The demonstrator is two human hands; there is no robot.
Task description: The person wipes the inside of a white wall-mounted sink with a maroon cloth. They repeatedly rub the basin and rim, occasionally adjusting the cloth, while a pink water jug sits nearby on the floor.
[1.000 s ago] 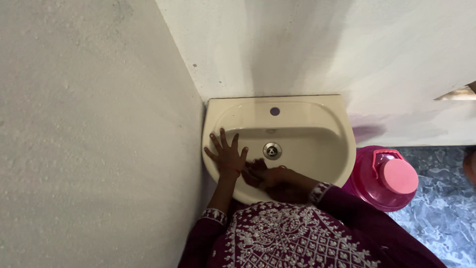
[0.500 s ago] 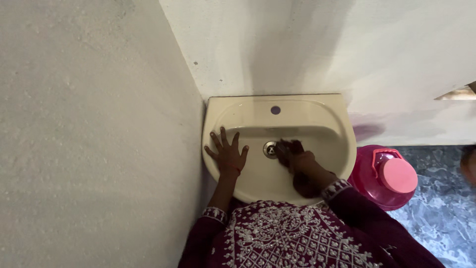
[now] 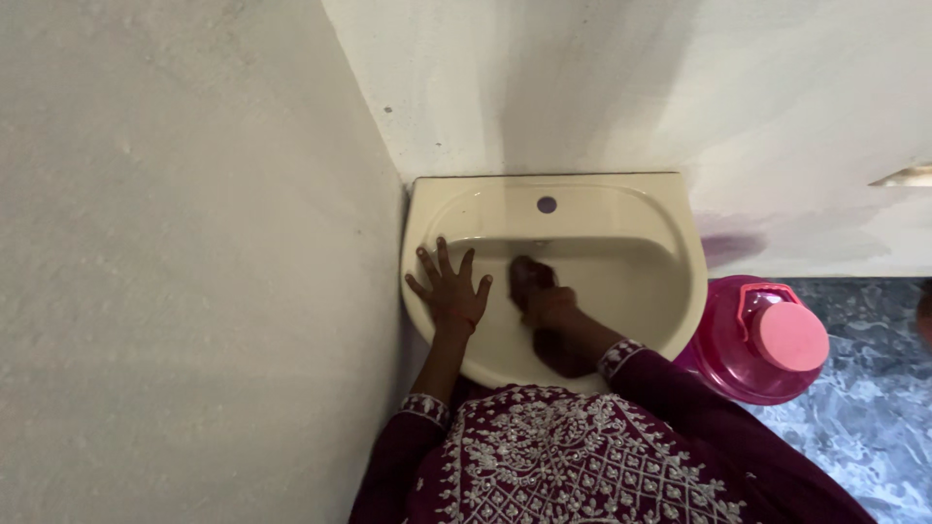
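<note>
Since half a second ago my right hand (image 3: 544,299) is sliding a dark scrubber (image 3: 527,273) leftward over the drain, fingers closed around it inside the cream wash basin (image 3: 670,243). My left hand (image 3: 452,289) is resting flat, fingers spread, on the basin's left slope. Right of my right arm, a pink container (image 3: 767,340) is standing on the floor.
</note>
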